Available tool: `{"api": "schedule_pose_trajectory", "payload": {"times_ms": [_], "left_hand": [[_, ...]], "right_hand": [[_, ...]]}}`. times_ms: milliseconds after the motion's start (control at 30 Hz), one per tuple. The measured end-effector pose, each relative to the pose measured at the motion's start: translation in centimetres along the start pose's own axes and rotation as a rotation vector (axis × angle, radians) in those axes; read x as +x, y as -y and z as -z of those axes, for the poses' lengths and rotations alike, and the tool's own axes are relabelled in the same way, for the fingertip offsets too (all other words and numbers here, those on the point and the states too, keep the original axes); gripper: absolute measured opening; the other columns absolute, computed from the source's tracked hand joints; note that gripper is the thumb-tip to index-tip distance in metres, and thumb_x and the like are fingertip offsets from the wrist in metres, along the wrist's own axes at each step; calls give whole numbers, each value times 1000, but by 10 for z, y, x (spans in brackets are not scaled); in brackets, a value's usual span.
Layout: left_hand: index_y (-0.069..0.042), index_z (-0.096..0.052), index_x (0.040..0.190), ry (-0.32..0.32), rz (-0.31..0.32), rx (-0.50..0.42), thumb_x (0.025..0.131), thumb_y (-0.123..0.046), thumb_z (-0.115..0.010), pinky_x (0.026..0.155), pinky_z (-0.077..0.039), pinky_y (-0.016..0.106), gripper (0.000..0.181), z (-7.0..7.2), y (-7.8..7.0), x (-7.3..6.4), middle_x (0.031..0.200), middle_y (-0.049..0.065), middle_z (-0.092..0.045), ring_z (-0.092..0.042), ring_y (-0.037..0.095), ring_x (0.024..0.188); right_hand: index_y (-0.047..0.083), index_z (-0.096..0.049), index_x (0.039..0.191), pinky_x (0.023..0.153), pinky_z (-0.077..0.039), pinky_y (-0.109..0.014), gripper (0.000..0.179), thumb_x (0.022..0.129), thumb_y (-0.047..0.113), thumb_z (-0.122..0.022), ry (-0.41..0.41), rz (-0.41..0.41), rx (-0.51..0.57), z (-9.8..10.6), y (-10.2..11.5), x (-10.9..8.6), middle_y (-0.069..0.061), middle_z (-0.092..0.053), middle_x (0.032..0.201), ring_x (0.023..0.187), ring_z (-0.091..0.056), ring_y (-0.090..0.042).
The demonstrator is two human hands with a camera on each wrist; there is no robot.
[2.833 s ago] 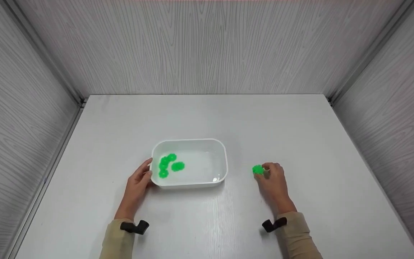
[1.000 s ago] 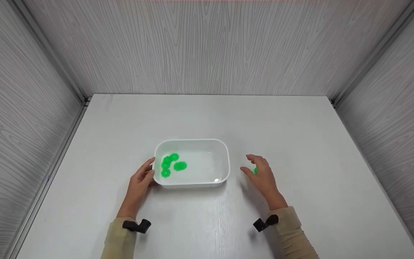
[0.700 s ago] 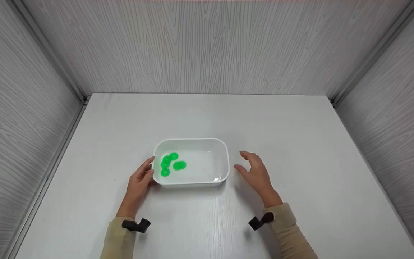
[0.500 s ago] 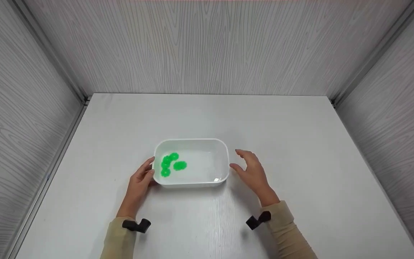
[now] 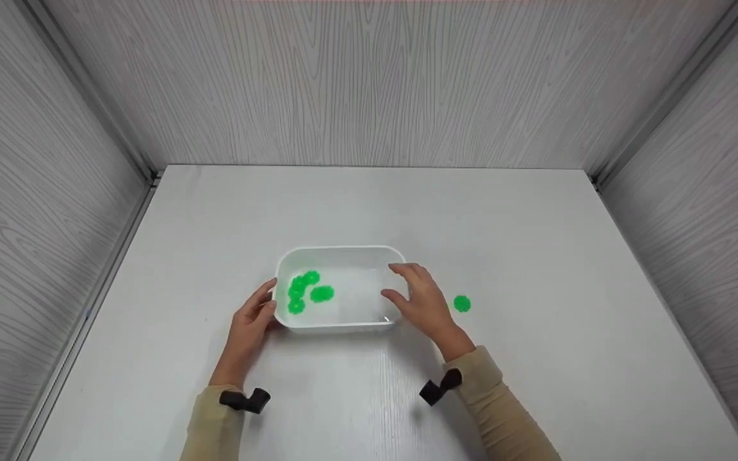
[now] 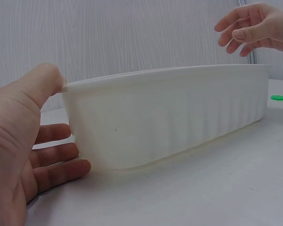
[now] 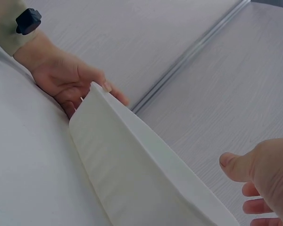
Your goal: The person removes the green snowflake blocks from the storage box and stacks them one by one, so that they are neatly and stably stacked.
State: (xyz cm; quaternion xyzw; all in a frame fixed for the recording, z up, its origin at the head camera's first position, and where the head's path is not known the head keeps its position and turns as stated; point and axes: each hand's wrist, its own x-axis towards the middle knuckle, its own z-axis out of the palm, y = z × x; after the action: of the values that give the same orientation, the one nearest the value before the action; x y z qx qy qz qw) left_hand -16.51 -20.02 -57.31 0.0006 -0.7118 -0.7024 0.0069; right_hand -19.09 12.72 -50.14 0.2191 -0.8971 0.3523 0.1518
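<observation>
A white rectangular plastic tub [image 5: 343,325] stands on the table, with several small green scalloped discs [image 5: 321,294] toward its left end. At that end my left hand [image 5: 250,323] holds the tub; in the left wrist view its thumb [image 6: 49,77] lies at the rim and its fingers [image 6: 61,172] curl against the outer wall. My right hand [image 5: 423,304] hovers over the tub's right end, thumb and fingers apart, nothing between them. A single green disc [image 5: 462,303] lies flat on the table to the right of that hand.
The white table [image 5: 369,211] is bounded at the back by a wood-grain panel [image 5: 369,83], with more panels at the left and right. A black wrist camera [image 5: 245,401] sits on the left sleeve, another camera [image 5: 441,387] on the right.
My right hand, which pinched a green disc earlier, has let it go on the table and moved left over the tub. My left hand stays at the tub's left end.
</observation>
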Motion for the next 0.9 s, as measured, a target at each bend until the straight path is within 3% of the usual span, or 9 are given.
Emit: {"api": "schedule_pose_trajectory", "payload": {"times_ms": [200, 467, 700, 900], "left_hand": [[-27, -49, 136, -3, -4, -3, 94, -31, -56, 76, -50, 30, 43, -1, 1, 0, 122, 11, -55, -55, 27, 101], [-26, -47, 137, 9, -21, 19, 94, -32, -55, 77, -50, 29, 44, 1, 0, 0, 124, 13, -54, -55, 27, 102], [-28, -49, 135, 13, -29, 11, 93, -34, -56, 79, -50, 30, 44, 3, -1, -1, 123, 12, -55, -55, 27, 104], [-28, -49, 135, 14, -6, 11, 92, -37, -57, 79, -50, 31, 45, 1, -2, -1, 122, 11, -54, -55, 26, 103]], "right_hand": [[6, -58, 120, 85, -46, -33, 43, 82, 21, -72, 14, 84, 2, -13, 3, 8, -6, -57, 107, 102, -54, -20], [6, -58, 120, 83, -47, -32, 42, 84, 23, -71, 54, 111, 6, -29, 10, 18, -5, -56, 106, 99, -55, -18], [6, -60, 116, 82, -46, -30, 37, 85, 23, -70, 71, 225, -39, -45, 19, 28, -6, -57, 105, 97, -55, -19], [5, -60, 115, 80, -46, -30, 36, 85, 23, -70, 113, 236, -52, -55, 25, 35, -7, -57, 103, 94, -54, -19]]}}
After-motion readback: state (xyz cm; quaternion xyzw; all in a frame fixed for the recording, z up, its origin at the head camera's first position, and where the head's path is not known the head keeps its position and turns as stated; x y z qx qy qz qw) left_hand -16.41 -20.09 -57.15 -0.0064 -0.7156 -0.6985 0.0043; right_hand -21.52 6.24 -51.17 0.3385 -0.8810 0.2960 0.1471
